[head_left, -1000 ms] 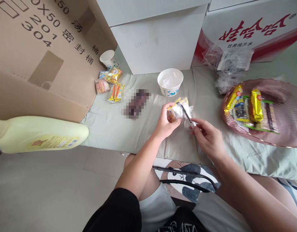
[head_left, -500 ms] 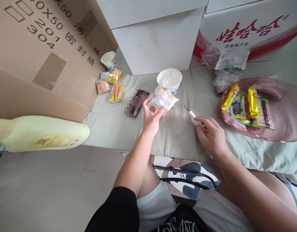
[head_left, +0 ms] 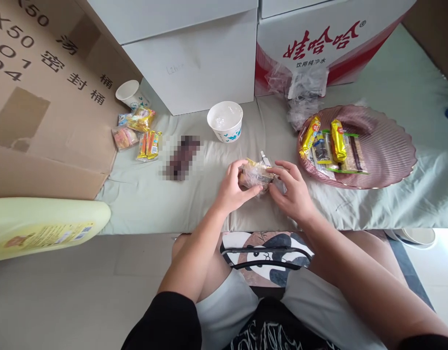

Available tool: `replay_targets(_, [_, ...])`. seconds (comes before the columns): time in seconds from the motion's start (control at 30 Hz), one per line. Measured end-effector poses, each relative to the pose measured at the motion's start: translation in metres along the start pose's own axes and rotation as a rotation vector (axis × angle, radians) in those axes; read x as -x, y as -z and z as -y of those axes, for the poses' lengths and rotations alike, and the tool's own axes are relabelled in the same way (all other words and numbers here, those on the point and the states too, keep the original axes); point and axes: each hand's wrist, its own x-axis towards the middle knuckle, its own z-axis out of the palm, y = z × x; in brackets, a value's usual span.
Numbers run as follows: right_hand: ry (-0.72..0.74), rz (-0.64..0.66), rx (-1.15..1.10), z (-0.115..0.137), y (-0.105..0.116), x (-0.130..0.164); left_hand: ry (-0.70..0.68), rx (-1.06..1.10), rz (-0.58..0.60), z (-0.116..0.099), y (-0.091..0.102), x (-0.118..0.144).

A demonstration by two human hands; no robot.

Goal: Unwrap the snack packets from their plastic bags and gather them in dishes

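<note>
My left hand (head_left: 233,189) is closed around one side of a clear-wrapped snack packet (head_left: 255,176), low over the cloth. My right hand (head_left: 291,189) has its fingers and thumb closed on the packet's right side. Just beyond the packet shows part of a small white-handled knife (head_left: 264,158); whether it lies on the cloth or touches the right hand, I cannot tell. A white paper bowl (head_left: 226,131) with clear film in it stands behind the hands.
On the right, a pink ribbed bowl (head_left: 387,160) holds several wrapped snacks. Crumpled plastic (head_left: 300,109) lies behind it. Snack packs (head_left: 149,145) and a tipped paper cup (head_left: 129,92) are at left, near a cardboard box (head_left: 63,146). White boxes (head_left: 209,63) stand behind; a yellow bottle (head_left: 63,221) lies left.
Both hands have come together lower and nearer me. My right hand has moved from holding the knife out at the right to gripping the packet. The camera view has shifted right.
</note>
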Motion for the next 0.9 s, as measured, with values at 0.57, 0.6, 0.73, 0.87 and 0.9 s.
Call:
replay_targets(0.57, [-0.094,-0.016,-0.032,0.006,0.017,-0.003,0.448,0.438,-0.388,-0.022,0.042,-0.001])
replay_targets(0.6, [-0.078,-0.032,-0.018,0.006,0.02,-0.001,0.469,0.415,-0.442,-0.022,0.048,0.0])
replay_targets(0.73, [0.012,-0.114,-0.059,0.01,0.035,0.01,0.322,0.233,-0.538,-0.019,0.062,0.009])
replay_targets(0.87, [0.225,-0.01,0.001,0.012,0.037,0.02,0.0,-0.253,-0.221,-0.019,0.055,0.019])
replay_targets(0.9, [0.255,0.013,0.081,0.011,0.035,0.02,-0.045,-0.386,-0.139,-0.019,0.052,0.02])
